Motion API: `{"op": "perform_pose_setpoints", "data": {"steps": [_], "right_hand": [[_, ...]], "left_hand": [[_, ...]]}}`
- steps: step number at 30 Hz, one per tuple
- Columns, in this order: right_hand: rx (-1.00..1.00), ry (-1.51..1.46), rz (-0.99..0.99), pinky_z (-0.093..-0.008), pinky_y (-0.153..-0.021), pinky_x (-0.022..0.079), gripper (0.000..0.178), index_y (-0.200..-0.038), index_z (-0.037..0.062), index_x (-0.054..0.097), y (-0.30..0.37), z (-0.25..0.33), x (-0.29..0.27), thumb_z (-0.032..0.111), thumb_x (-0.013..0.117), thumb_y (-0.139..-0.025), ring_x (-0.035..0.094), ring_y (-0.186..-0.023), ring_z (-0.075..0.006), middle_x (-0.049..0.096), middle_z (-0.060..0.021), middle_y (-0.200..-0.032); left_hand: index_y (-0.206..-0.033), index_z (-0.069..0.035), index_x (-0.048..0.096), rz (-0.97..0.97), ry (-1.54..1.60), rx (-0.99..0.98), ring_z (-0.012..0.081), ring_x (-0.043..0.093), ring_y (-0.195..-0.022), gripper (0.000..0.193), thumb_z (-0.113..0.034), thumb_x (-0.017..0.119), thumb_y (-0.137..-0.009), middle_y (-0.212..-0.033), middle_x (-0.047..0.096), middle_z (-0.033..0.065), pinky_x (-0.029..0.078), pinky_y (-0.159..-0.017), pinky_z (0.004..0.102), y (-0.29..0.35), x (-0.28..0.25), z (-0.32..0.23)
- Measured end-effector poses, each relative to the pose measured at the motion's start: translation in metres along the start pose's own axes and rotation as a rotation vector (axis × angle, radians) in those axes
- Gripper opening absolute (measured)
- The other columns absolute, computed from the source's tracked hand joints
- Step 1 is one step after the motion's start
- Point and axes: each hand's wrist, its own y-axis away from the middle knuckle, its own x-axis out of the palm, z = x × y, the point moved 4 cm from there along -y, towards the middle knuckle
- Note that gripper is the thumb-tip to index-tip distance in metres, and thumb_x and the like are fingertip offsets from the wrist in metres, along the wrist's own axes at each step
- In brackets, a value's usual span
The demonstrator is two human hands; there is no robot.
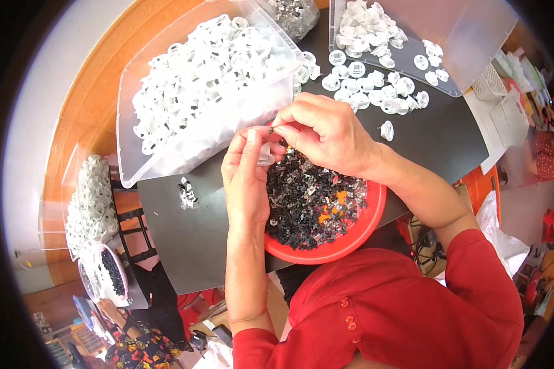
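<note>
My left hand has its fingers curled round a round white plastic part. Thumb and fingertips of my right hand pinch a tiny dark piece right beside the left fingertips; its exact shape is too small to tell. Both hands are close together above the far left side of a red basin. Many small black plastic pieces fill the basin, mixed with clear and a few orange bits.
A clear bin heaped with white parts stands at the far left on the dark table. White parts lie loose before another clear bin. A small pile of pieces sits left. A co-worker's hand shows lower left.
</note>
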Motion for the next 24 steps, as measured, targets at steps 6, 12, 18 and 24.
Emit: {"op": "perform_pose_setpoints", "data": {"steps": [6,12,18,24], "right_hand": [[-0.043,0.023,0.011,-0.0353,-0.062,0.047,0.01,-0.087,0.0035,0.062,0.0,-0.001,0.0,0.003,0.069,-0.08,0.06,-0.069,-0.0269,0.061,-0.0084,-0.077],[-0.029,-0.018,0.053,-0.0345,-0.063,0.046,0.008,-0.087,0.0034,0.061,-0.001,-0.004,0.002,0.002,0.067,-0.082,0.059,-0.07,-0.0263,0.06,-0.0075,-0.077],[0.0,-0.057,0.068,-0.0334,-0.064,0.046,0.008,-0.087,0.0033,0.062,-0.004,-0.004,-0.003,0.003,0.067,-0.081,0.06,-0.07,-0.0247,0.06,-0.0067,-0.076],[0.018,-0.113,0.097,-0.0333,-0.065,0.046,0.01,-0.088,0.0043,0.063,-0.005,-0.008,-0.004,0.003,0.069,-0.08,0.059,-0.07,-0.0234,0.06,-0.0057,-0.076]], "left_hand": [[-0.099,-0.006,0.06,0.021,-0.036,-0.028,0.0074,0.053,-0.072,0.011,-0.016,0.058,-0.095,-0.086,0.062,0.0008,0.04,-0.065,0.0213,0.002,0.002,0.001],[-0.095,-0.006,0.061,0.009,-0.068,-0.029,0.0057,0.049,-0.064,0.011,-0.017,0.06,-0.093,-0.083,0.065,0.0024,0.038,-0.059,0.0199,0.0,0.0,0.0],[-0.094,-0.006,0.061,-0.013,-0.041,-0.081,0.0057,0.049,-0.063,0.012,-0.018,0.058,-0.095,-0.082,0.064,0.003,0.037,-0.057,0.0201,0.0,0.001,0.001],[-0.094,-0.006,0.06,-0.019,-0.106,-0.074,0.0059,0.048,-0.062,0.013,-0.018,0.057,-0.095,-0.08,0.063,0.0026,0.036,-0.057,0.0203,0.001,0.001,0.0]]}}
